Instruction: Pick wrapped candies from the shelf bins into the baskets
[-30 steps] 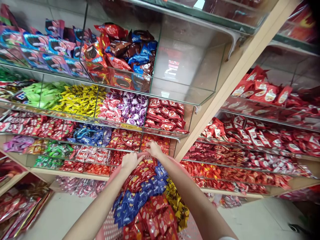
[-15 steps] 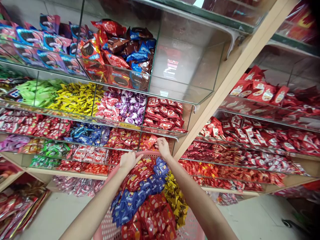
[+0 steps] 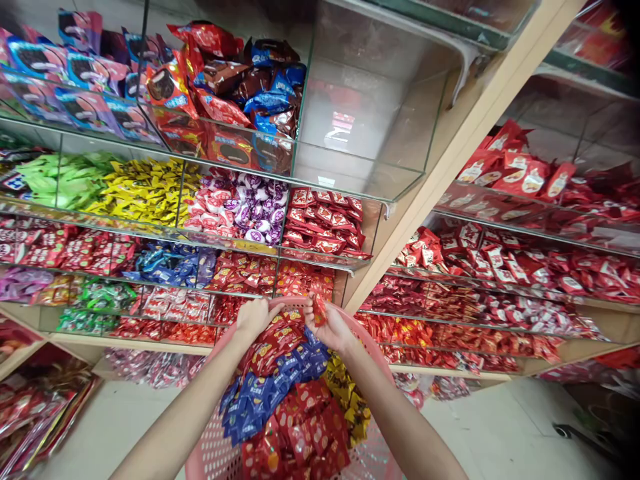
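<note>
A pink plastic basket [image 3: 373,357] with a perforated wall is in front of me, below the shelves. Inside lie red packets [image 3: 295,427], blue packets [image 3: 263,393] and yellow packets [image 3: 356,407], grouped by colour. My left hand [image 3: 256,321] is closed on the basket's far rim, thumb stretched along it. Over the rim, further right, my right hand [image 3: 327,327] grips a small red candy packet [image 3: 319,310], palm turned partly up. Just beyond that hand is a shelf compartment of similar red packets [image 3: 306,279].
Glass-fronted shelves hold wrapped sweets in several colours, such as yellow ones [image 3: 145,193] and purple-white ones [image 3: 260,207]. A wooden upright [image 3: 450,150] slants between two shelf units. Larger snack packs [image 3: 225,80] sit on the upper shelf. Pale floor tiles [image 3: 480,433] show below.
My right hand has drawn back from the shelf compartment to above the basket rim, bringing a red candy packet with it. My left hand stays on the rim.
</note>
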{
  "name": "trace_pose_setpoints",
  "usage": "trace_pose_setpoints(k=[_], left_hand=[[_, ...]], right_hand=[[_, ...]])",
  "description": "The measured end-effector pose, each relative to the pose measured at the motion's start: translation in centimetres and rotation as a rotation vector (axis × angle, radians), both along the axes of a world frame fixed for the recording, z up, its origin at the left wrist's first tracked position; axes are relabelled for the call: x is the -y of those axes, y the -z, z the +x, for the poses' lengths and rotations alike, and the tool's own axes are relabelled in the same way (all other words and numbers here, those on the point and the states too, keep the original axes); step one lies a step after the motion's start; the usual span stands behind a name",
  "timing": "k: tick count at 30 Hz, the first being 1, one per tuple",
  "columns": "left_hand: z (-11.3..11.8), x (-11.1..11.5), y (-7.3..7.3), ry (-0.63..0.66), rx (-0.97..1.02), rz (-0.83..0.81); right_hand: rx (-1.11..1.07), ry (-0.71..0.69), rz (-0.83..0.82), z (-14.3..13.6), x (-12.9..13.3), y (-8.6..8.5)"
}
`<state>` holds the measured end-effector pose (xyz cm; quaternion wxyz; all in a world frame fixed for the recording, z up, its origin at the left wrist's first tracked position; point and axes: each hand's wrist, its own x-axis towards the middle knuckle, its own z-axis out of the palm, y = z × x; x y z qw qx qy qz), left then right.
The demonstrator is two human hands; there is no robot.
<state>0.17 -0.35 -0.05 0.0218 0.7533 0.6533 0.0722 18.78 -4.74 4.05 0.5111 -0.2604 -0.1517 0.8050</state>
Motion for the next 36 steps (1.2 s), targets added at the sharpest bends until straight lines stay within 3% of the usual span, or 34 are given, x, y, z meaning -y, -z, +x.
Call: trace_pose_setpoints(k=[8, 15, 24, 26, 31, 34, 36], left_hand=[[-0.1, 0.0, 0.1, 0.002, -0.001, -0.018], [-0.1, -0.1, 0.1, 0.005, 0.001, -0.021], [-0.1, -0.3, 0.1, 0.008, 0.011, -0.031], [-0.1, -0.3, 0.1, 0.007, 0.011, -0.035], [0.0, -0.3, 0.3, 0.007, 0.003, -0.029], [0.0, -0.2, 0.4, 0.003, 0.0, -0.025], [0.0, -0.2, 0.3, 0.0, 0.0, -0.029]], right_hand=[[-0.054, -0.158, -0.017, -0.3, 1.4, -0.1], [0.341, -0.298, 0.071, 0.2, 2.1, -1.0], [0.543, -0.401, 0.11, -0.3, 2.9, 1.1], [0.564, -0.486, 0.176, -0.2, 3.2, 0.6], [0.814, -0.825, 0.546, -0.1, 3.7, -0.6], [0.983, -1.029, 0.702, -0.8, 3.9, 0.2], [1.12, -1.075, 0.743, -1.6, 4.3, 1.2]])
